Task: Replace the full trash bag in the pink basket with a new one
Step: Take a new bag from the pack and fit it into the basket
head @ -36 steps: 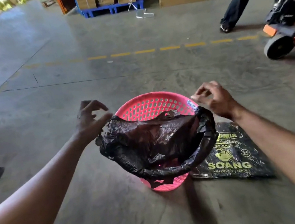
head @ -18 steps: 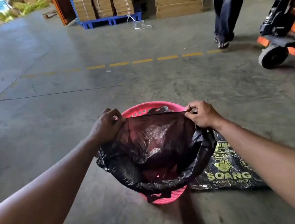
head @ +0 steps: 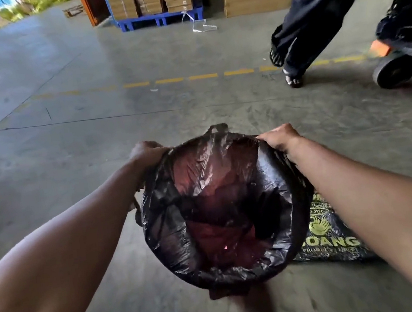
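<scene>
Black trash bag [head: 222,206] being stretched over the basket, between both hands.

The left hand [head: 146,153] and right hand [head: 280,138] are each gripping its far rim (pink showing through); a printed bag pack [head: 327,239] is lying under the right forearm.

Trash bag [head: 219,180]: thin black plastic film, glossy, crinkled, translucent. Floor [head: 93,150]: matt concrete, scuffed, cracked. Printed bag [head: 327,234]: glossy black plastic. Boxes [head: 257,0]: matt brown cardboard.

Count of items on the warehouse floor.
Two hands: left hand [head: 146,152], right hand [head: 280,137]; one black trash bag [head: 222,206]; one printed bag pack [head: 327,234]; one blue pallet [head: 159,19]; one black wheel [head: 395,72].
</scene>
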Motion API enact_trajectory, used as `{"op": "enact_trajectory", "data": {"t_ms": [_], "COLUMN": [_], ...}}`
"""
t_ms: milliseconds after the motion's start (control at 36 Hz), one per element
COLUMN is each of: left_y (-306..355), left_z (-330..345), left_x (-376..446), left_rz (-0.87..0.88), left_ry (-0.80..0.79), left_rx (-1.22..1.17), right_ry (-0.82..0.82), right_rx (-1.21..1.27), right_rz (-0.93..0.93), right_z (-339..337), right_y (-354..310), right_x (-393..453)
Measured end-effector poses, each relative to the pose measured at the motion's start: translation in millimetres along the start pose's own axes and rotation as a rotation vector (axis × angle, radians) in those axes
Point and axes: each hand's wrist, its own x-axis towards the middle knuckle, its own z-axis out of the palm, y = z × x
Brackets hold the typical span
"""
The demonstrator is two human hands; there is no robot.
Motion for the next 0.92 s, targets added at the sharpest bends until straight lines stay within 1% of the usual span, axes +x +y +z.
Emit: {"op": "enact_trajectory", "data": {"t_ms": [28,56,83,111,139,167,194,222,278,333,389,417,472,500,556,583,611,639,667,722,750,861,917], "left_y": [4,5,5,7,9,11,3,-6,-30,-49,-64,-66,-67,-66,-66,-63,-62,-60,-60,-65,-68,-78,-82], "left_z": [1,0,1,3,6,8,11,9,9,6,0,-3,-12,-16,-22,-22,-19,-15,-10,2,7,12,14], "left_x": [-9,-18,-25,-37,-44,-57,-57,-60,-47,-38,-39,-45,-59,-67,-82,-92,-102,-112,-119,-127,-129,-130,-129], "left_rz": [-0.065,-0.144,-0.162,-0.172,-0.126,-0.121,-0.090,-0.127,-0.156,-0.099,-0.044,-0.011,0.026,0.031,0.015,0.006,0.006,0.027,0.042,0.053,0.036,-0.114,-0.144], "left_ry": [-0.070,-0.198,-0.329,-0.432,-0.450,-0.444,-0.374,-0.298,-0.143,-0.011,0.042,0.056,0.090,0.101,0.066,0.023,-0.015,-0.048,-0.066,-0.076,-0.066,-0.019,-0.017], "left_rx": [-0.031,-0.049,-0.046,-0.093,-0.103,-0.174,-0.214,-0.336,-0.346,-0.221,-0.144,-0.185,-0.256,-0.273,-0.309,-0.312,-0.286,-0.245,-0.192,-0.165,-0.187,-0.301,-0.327], "right_ry": [-0.056,-0.133,-0.209,-0.268,-0.314,-0.335,-0.342,-0.332,-0.305,-0.204,-0.091,-0.060,-0.030,-0.001,0.124,0.191,0.209,0.174,0.087,-0.101,-0.115,-0.022,0.015], "right_rx": [0.032,0.053,0.067,0.080,0.101,0.112,0.134,0.157,0.210,0.238,0.187,0.141,0.089,0.052,-0.077,-0.083,-0.029,0.024,0.035,-0.017,-0.012,0.088,0.133], "right_rz": [0.027,0.048,0.084,0.112,0.124,0.119,0.113,0.121,0.144,0.119,0.054,0.005,-0.028,-0.022,-0.042,-0.060,-0.087,-0.113,-0.134,-0.134,-0.130,-0.005,0.035], "right_z": [1,1,1,0,-2,-3,-2,-3,-3,-8,-17,-23,-34,-38,-46,-47,-47,-44,-40,-29,-23,-12,-14], "right_y": [2,5,7,10,14,18,22,30,44,62,69,73,73,79,82,86,84,84,81,78,78,70,65], "right_x": [3,5,6,7,10,11,13,16,13,10,2,-2,-18,-22,-47,-57,-70,-80,-89,-101,-101,-95,-94]}}
